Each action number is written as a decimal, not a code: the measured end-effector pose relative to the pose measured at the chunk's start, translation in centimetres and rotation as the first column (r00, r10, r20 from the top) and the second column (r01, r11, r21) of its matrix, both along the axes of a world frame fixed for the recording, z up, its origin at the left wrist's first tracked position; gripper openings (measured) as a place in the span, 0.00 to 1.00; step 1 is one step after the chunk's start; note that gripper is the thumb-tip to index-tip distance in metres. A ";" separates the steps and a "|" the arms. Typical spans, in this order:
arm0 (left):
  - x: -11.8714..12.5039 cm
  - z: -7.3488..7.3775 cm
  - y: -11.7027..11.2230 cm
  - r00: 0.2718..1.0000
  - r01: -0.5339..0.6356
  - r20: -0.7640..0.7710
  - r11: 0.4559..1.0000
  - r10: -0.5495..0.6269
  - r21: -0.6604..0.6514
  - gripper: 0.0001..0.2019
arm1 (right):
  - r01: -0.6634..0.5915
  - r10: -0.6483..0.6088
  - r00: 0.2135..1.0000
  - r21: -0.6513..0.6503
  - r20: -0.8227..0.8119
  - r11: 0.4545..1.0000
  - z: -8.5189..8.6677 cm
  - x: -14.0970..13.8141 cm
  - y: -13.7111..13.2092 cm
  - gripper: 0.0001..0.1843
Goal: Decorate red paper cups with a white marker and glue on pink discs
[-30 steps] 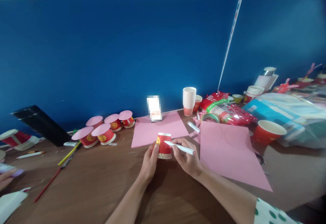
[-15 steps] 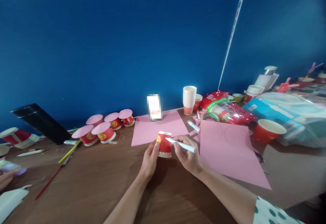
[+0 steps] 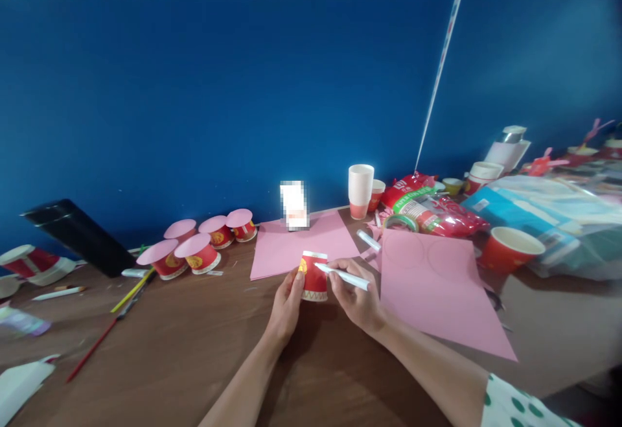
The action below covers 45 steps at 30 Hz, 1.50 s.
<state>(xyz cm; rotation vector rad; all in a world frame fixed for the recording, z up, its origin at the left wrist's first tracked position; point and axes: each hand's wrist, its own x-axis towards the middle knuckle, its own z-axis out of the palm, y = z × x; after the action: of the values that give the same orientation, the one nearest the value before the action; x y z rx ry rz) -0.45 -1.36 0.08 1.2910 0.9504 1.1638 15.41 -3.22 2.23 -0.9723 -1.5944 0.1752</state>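
Note:
My left hand (image 3: 287, 304) is closed around the left side of a red paper cup (image 3: 315, 279), which is turned upside down with its zigzag-marked rim at the bottom. A yellow emblem shows beside my thumb. In my right hand (image 3: 358, 297) is a white pen (image 3: 350, 278), its tip at the cup's red wall near the white base. Whether the tip touches the cup I cannot tell. Behind the cup lie pink paper sheets (image 3: 282, 252), and another pink sheet (image 3: 432, 291) with faint drawn circles is right of my right hand.
Left stand several red cups topped with pink discs (image 3: 193, 244), a black case (image 3: 78, 236) and a paintbrush (image 3: 94, 346). A stack of white cups (image 3: 360, 190), a red cup package (image 3: 432, 207), a green tape roll (image 3: 401, 222) and an orange cup (image 3: 512, 249) sit right. A blue partition (image 3: 243, 90) rises behind.
The pen and my right hand have shifted very slightly left along the cup. My left hand keeps its hold. Another person's hand at the far left edge has gone out of view.

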 end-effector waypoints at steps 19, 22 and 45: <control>0.1 0.3 -0.1 0.992 -0.028 -0.119 0.997 0.036 0.071 0.20 | -0.009 0.009 1.000 -0.022 0.011 1.000 0.2 -0.1 0.1 0.06; 0.2 0.5 -0.2 0.990 -0.040 -0.131 0.996 0.050 0.082 0.20 | -0.006 0.006 1.000 -0.030 0.015 1.000 0.1 -0.1 0.1 0.06; 0.0 -1.4 0.6 0.980 -0.112 0.145 0.982 0.135 -0.153 0.25 | -0.013 0.013 1.000 -0.023 -0.019 1.000 -0.3 0.3 0.1 0.05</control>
<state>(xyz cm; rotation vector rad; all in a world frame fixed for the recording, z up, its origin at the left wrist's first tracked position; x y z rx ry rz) -0.43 -0.76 -1.35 1.0223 0.9915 1.2486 15.73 -3.08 1.92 -0.9758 -1.5851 0.2114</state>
